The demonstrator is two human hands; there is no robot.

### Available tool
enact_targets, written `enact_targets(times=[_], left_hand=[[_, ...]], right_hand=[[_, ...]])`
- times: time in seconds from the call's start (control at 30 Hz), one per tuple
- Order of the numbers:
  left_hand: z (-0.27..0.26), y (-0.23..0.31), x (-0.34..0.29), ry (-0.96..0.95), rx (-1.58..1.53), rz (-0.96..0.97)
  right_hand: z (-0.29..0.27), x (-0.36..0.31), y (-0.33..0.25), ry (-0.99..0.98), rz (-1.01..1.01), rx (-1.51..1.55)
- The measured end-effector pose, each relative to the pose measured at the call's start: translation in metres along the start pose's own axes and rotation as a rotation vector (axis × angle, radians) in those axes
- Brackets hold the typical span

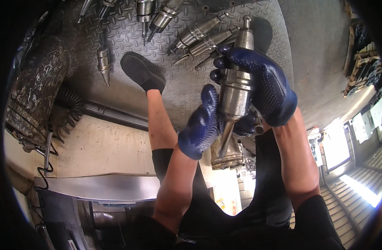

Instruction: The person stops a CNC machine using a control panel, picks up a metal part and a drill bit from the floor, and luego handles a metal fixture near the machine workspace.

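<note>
A shiny silver tool holder (234,101) with a thick grooved collar is held tilted above the patterned metal plate (126,35), its tapered, knob-tipped end toward the plate's far side, its slim bit (226,135) toward the near side.

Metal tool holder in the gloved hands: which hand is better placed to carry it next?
Probably the right hand: it curls around the metal tool holder near its tapered end, fingertips showing on the left side. The left hand lies beside the lower body, apparently less secure.
</note>
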State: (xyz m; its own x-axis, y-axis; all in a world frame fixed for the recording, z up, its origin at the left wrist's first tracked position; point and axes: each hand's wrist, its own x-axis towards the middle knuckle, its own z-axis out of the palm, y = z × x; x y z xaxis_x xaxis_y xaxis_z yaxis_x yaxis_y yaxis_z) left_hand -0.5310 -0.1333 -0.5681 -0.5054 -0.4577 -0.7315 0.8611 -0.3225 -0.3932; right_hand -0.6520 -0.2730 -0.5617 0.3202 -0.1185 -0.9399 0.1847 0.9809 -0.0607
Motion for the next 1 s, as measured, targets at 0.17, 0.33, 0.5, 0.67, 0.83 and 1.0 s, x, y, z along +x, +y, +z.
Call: enact_targets(times=[0.17,0.33,0.5,0.67,0.83,1.0], left_hand=[[0.015,-0.011,0.005,0.229,0.186,0.032],[0.015,-0.01,0.003,0.209,0.274,-0.082],[0.017,-0.006,0.003,0.219,0.193,-0.144],[0.021,-0.003,0.001,0.164,0.099,-0.172],[0.027,0.0,0.001,0.204,0.05,-0.195],[0.024,0.003,-0.005,0.161,-0.04,-0.233]], right_hand=[[0.02,-0.002,-0.01,0.151,-0.048,-0.317],[0.015,-0.001,-0.008,0.183,-0.095,-0.412],[0.009,0.004,-0.005,0.216,-0.072,-0.365],[0.01,0.003,-0.007,0.202,-0.03,-0.393],[0.011,0.007,-0.008,0.244,-0.002,-0.413],[0.013,0.007,-0.009,0.242,0.022,-0.363]])
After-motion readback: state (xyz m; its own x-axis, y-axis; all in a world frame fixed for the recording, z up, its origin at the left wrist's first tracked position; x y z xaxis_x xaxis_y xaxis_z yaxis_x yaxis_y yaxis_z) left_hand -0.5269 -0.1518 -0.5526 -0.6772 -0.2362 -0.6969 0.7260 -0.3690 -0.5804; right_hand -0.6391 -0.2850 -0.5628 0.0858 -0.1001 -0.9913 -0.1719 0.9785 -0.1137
